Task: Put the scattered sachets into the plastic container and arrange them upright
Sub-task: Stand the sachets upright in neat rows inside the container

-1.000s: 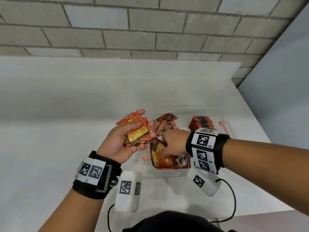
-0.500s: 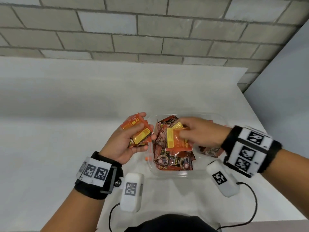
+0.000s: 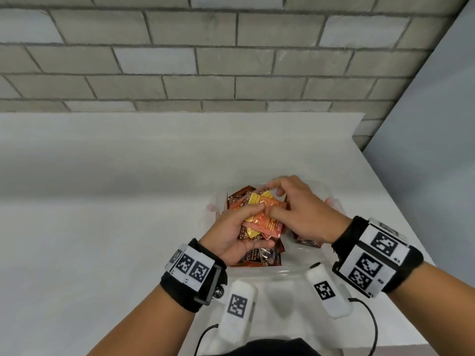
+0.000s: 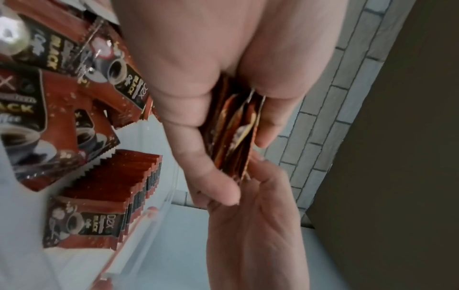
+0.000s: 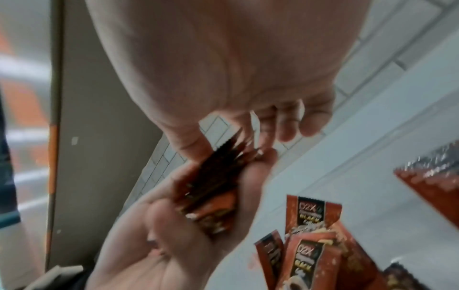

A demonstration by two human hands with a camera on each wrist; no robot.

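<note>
Above the container, at centre of the head view, the left hand [image 3: 232, 233] grips a bunch of sachets [image 3: 262, 219], fingers and thumb curled round the stack w/ edges fanned. Right hand [image 3: 305, 214] meets it from the right; its fingers [image 3: 279, 186] curl onto the far edge of the same bunch, so both hands clamp on it, touching each other. Left-wrist view: stack is pressed between thumb and fingers, right hand just beyond. Below the hands, the clear plastic container [image 3: 282, 272] sits on the white table [image 3: 102, 227], near its right edge. Inside, loose sachets [image 3: 259, 255] lie flat/tilted on the left side; a row of upright sachets [image 4: 116, 188] stands packed together against a wall, seen in left-wrist view. Wrist bands w/ markers on both arms. Far side: grey brick wall [image 3: 205, 60].
</note>
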